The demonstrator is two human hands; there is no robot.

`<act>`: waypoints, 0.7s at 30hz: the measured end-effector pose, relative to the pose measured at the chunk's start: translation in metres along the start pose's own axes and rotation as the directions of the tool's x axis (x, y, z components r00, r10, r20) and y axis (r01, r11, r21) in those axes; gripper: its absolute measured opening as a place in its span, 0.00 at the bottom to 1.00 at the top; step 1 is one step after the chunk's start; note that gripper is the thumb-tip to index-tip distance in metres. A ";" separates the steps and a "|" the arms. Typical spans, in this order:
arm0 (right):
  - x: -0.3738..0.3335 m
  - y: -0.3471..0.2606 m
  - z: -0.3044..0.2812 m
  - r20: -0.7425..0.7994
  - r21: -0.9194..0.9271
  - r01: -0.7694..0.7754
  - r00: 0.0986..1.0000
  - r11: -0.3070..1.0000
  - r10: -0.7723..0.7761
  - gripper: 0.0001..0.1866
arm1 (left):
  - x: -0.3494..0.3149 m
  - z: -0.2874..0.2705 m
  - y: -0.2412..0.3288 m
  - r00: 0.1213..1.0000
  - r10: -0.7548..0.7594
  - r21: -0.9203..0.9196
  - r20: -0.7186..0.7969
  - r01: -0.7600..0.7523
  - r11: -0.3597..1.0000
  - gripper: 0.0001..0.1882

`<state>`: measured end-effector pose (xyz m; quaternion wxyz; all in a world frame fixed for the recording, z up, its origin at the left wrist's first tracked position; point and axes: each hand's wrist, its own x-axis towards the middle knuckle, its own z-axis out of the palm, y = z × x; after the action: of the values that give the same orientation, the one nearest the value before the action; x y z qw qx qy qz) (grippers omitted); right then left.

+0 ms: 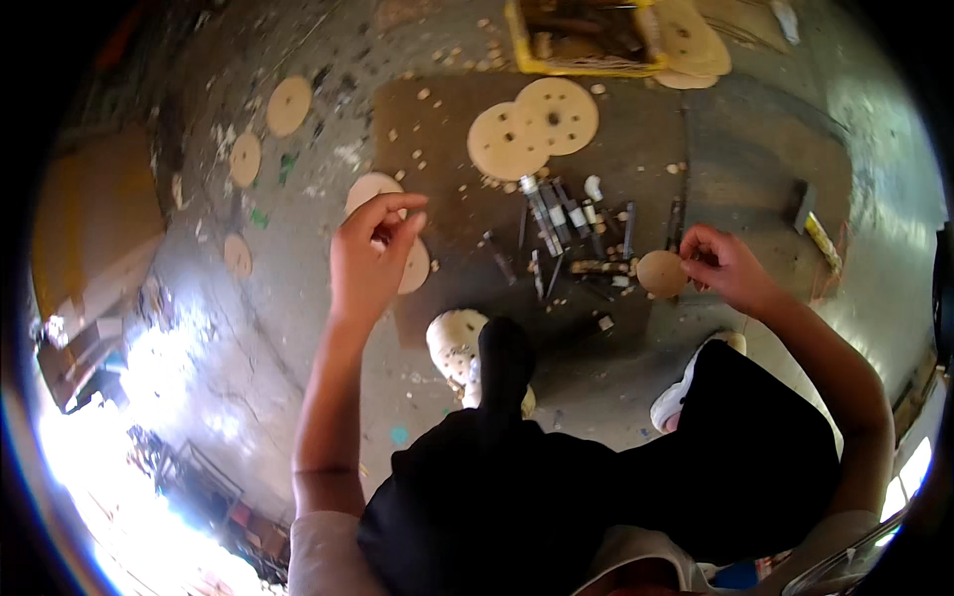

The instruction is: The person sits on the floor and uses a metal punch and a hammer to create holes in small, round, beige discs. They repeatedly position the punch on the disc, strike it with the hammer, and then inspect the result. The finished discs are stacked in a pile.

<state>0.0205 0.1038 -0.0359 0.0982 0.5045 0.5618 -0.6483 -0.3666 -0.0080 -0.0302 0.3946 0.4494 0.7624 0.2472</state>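
A small round tan disc point(658, 275) is pinched at its right edge between the thumb and fingers of my right hand point(723, 266), low over the mat. My left hand point(370, 248) is raised at the left with its fingers curled. A small gap shows between thumb and forefinger, and I see nothing held there. Behind that hand, partly covered by it, lie a pale disc point(372, 187) and another disc point(414, 268). Between my hands several metal rod-like tools point(550, 214) are heaped with small tan pieces among them.
Two larger discs with holes point(556, 117) overlap beyond the tools. Behind them stands a yellow crate point(586, 70) beside stacked discs point(693, 45). More discs point(288, 106) lie on the floor at left, near a cardboard box point(94, 223). A hammer-like tool point(817, 233) lies at right.
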 end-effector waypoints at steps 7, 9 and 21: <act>-0.016 0.047 -0.055 -0.161 -0.224 0.224 0.952 0.949 -0.262 0.06 | -0.036 -0.016 0.173 0.534 0.741 -0.667 0.407 -0.380 0.641 0.58; -0.004 0.072 -0.068 -0.194 -0.252 0.266 0.928 0.930 -0.318 0.06 | -0.052 0.005 0.170 0.471 0.845 -0.724 0.254 -0.487 0.489 0.67; 0.098 0.091 -0.185 -0.485 -0.745 0.086 0.611 0.661 -0.626 0.12 | -0.101 0.063 0.250 0.625 0.457 -0.674 0.633 0.156 0.722 0.46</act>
<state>0.1379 0.2677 -0.1422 -0.0978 0.5109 0.8379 -0.1655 -0.1637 0.0227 0.1558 0.7885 0.4026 0.3322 0.3255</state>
